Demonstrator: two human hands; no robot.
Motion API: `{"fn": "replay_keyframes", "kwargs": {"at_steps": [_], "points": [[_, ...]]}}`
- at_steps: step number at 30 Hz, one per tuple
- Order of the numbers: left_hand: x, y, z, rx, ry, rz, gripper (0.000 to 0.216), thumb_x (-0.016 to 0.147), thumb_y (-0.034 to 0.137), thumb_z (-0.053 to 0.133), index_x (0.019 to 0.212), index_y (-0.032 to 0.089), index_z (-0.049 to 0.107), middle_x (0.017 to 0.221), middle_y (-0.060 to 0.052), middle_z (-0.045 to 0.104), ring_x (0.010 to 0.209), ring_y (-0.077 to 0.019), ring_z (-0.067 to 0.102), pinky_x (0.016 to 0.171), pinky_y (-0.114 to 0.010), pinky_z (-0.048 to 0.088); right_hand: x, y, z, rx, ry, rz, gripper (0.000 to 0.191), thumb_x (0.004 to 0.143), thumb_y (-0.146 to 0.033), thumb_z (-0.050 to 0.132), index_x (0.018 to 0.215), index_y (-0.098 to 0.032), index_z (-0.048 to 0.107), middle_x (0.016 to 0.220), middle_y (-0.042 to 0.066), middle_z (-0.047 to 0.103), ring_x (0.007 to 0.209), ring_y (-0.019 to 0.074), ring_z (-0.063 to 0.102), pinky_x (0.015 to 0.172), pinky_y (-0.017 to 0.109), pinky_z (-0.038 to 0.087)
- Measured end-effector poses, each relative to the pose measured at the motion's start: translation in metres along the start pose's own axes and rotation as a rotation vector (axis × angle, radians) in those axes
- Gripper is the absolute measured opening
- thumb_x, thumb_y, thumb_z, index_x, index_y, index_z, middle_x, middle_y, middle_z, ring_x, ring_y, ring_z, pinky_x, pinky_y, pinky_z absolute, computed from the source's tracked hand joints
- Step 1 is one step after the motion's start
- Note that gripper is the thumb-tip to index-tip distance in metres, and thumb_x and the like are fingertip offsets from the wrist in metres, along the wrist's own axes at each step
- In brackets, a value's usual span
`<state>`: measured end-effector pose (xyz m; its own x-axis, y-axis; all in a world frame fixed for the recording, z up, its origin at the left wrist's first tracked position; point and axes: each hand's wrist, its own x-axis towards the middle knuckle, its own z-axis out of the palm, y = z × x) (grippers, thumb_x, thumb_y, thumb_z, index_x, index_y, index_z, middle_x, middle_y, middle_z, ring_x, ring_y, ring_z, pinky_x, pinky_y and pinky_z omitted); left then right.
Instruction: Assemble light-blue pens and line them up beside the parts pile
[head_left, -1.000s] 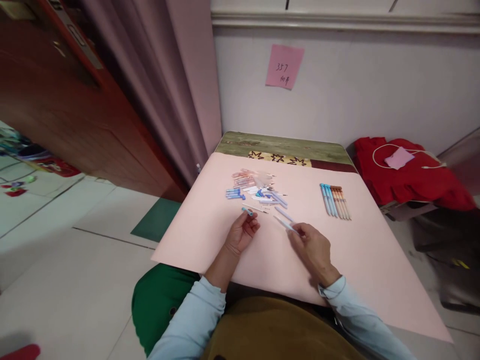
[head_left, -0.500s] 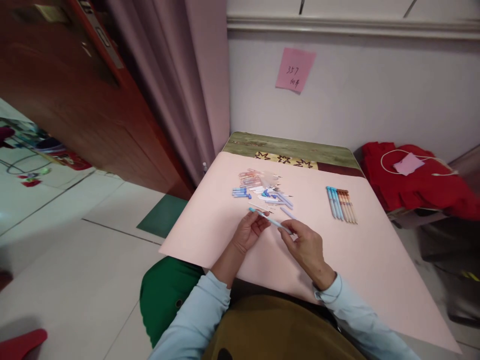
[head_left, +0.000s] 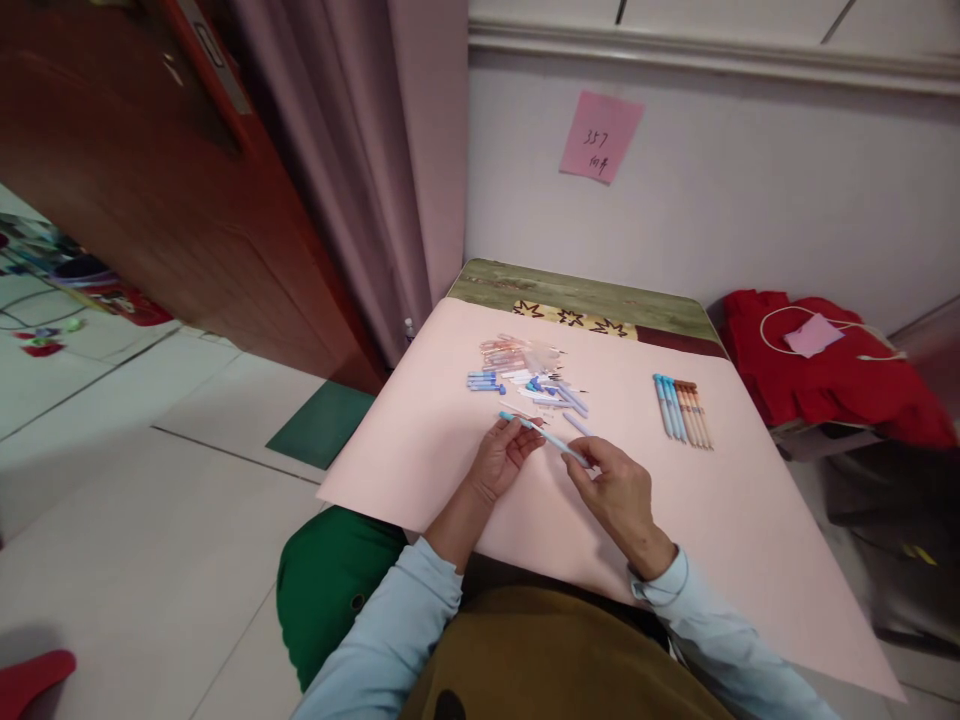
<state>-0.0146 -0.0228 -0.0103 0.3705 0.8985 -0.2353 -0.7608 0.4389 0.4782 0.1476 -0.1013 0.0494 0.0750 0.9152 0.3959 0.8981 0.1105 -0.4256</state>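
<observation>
Between my two hands a slim light-blue pen (head_left: 553,440) slants across, above the near side of the pile. My left hand (head_left: 497,462), palm turned up, is closed on its brighter blue end with thumb and fingers. At the pale lower end, my right hand (head_left: 619,495) pinches the barrel, its fingertips partly hidden. Just beyond lie loose pen parts: pinkish-brown barrels (head_left: 501,352), blue pieces (head_left: 482,381), thin white sticks (head_left: 517,378) and lavender barrels (head_left: 573,398). To the right, blue pens (head_left: 670,408) and brown-topped pens (head_left: 694,415) lie side by side in a row.
Pink paper (head_left: 420,430) covers most of the table, whose green wood-patterned edge (head_left: 585,283) shows at the back. Red cloth (head_left: 757,360) with a white cord is piled at right. A green stool (head_left: 330,590) stands near my left side, and a brown door (head_left: 247,230) is at left.
The view has shifted slightly. Both hands keep hold of the same pen, with only small movement of the fingers and pen.
</observation>
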Motion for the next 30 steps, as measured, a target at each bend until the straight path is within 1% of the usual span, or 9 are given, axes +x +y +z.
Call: {"fn": "replay_keyframes", "kwargs": {"at_steps": [7, 10, 16, 21, 25, 28, 30], "points": [[0.0, -0.001, 0.001, 0.016, 0.02, 0.015, 0.017, 0.078, 0.021, 0.074, 0.089, 0.012, 0.064, 0.095, -0.013, 0.075, 0.086, -0.0192, 0.072, 0.086, -0.034, 0.055, 0.002, -0.001, 0.003, -0.001, 0.031, -0.069, 0.016, 0.089, -0.036, 0.058, 0.091, -0.023, 0.068, 0.081, 0.0, 0.07, 0.074, 0.0161, 0.063, 0.065, 0.026, 0.041], [0.0, -0.002, 0.001, 0.053, -0.005, 0.008, 0.019, 0.077, 0.021, 0.075, 0.09, 0.012, 0.064, 0.095, -0.013, 0.075, 0.086, -0.0199, 0.072, 0.088, -0.036, 0.055, 0.003, -0.003, 0.005, -0.005, 0.041, -0.096, 0.017, 0.09, -0.036, 0.058, 0.09, -0.023, 0.068, 0.08, 0.001, 0.07, 0.073, 0.0159, 0.063, 0.065, 0.026, 0.041], [0.0, -0.003, 0.001, 0.091, -0.029, -0.005, 0.021, 0.078, 0.023, 0.075, 0.091, 0.011, 0.064, 0.096, -0.014, 0.075, 0.085, -0.021, 0.072, 0.088, -0.039, 0.055, 0.006, -0.004, 0.009, -0.006, 0.052, -0.078, 0.019, 0.091, -0.036, 0.057, 0.091, -0.021, 0.069, 0.081, 0.0, 0.07, 0.071, 0.0148, 0.063, 0.066, 0.025, 0.04], [0.0, -0.003, 0.002, 0.134, -0.041, -0.001, 0.022, 0.078, 0.024, 0.075, 0.092, 0.01, 0.065, 0.097, -0.013, 0.075, 0.086, -0.0216, 0.072, 0.088, -0.04, 0.055, 0.006, -0.004, 0.012, -0.035, -0.017, -0.012, 0.023, 0.093, -0.038, 0.054, 0.094, -0.022, 0.07, 0.079, 0.0, 0.072, 0.067, 0.0145, 0.063, 0.061, 0.025, 0.037], [0.0, -0.004, 0.002, 0.166, -0.062, 0.001, 0.024, 0.079, 0.026, 0.074, 0.094, 0.011, 0.064, 0.1, -0.014, 0.074, 0.087, -0.0225, 0.072, 0.083, -0.04, 0.057, 0.007, -0.004, 0.013, -0.133, -0.103, 0.063, 0.028, 0.095, -0.04, 0.05, 0.094, -0.024, 0.072, 0.079, 0.001, 0.073, 0.065, 0.0159, 0.064, 0.057, 0.026, 0.032], [0.0, -0.006, 0.002, 0.186, -0.033, 0.026, 0.026, 0.077, 0.027, 0.076, 0.094, 0.011, 0.063, 0.098, -0.013, 0.074, 0.085, -0.0217, 0.072, 0.08, -0.038, 0.057, 0.008, -0.005, 0.013, -0.178, -0.176, 0.116, 0.033, 0.098, -0.041, 0.044, 0.094, -0.024, 0.072, 0.076, 0.003, 0.073, 0.063, 0.0169, 0.064, 0.055, 0.027, 0.029], [0.001, -0.008, 0.002, 0.187, -0.004, 0.061, 0.027, 0.076, 0.027, 0.077, 0.092, 0.011, 0.063, 0.094, -0.012, 0.074, 0.082, -0.0207, 0.072, 0.079, -0.037, 0.057, 0.006, -0.006, 0.013, -0.12, -0.198, 0.129, 0.031, 0.098, -0.042, 0.043, 0.102, -0.025, 0.07, 0.08, 0.003, 0.073, 0.066, 0.0173, 0.065, 0.056, 0.026, 0.032]]}}
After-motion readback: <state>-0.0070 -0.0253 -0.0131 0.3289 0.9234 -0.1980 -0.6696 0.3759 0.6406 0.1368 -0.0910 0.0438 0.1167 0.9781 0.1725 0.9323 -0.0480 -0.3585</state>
